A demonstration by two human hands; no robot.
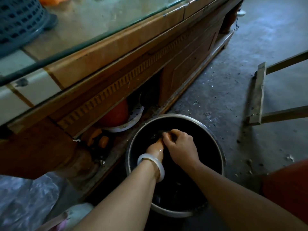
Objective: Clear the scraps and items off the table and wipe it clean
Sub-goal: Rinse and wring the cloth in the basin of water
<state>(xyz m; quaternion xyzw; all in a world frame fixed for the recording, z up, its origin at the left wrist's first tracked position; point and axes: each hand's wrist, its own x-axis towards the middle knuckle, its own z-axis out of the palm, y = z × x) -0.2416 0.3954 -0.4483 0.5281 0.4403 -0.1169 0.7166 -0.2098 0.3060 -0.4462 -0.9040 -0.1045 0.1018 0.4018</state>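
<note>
In the basin [175, 115] beside the table [116, 45], the right hand [180, 145] squeezes what seems a dark cloth [159, 132], the fingers of the left hand [155, 150] are hidden, and a basket [18, 19] stands on the table, so wiping probably remains.

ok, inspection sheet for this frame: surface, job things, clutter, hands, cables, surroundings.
Surface: glass-topped table, some specks on it.
Job's things: metal basin on the floor, dark inside; dark cloth in it.
Clutter: blue basket on the table; red bowl and white plate underneath; plastic bag at lower left.
Hands: right hand, fingers curled on the cloth; left hand wet, its fingers hidden.
Cables: thin dark wire by the table's far leg.
Surroundings: floor littered with scraps; wooden frame on the right.
</note>
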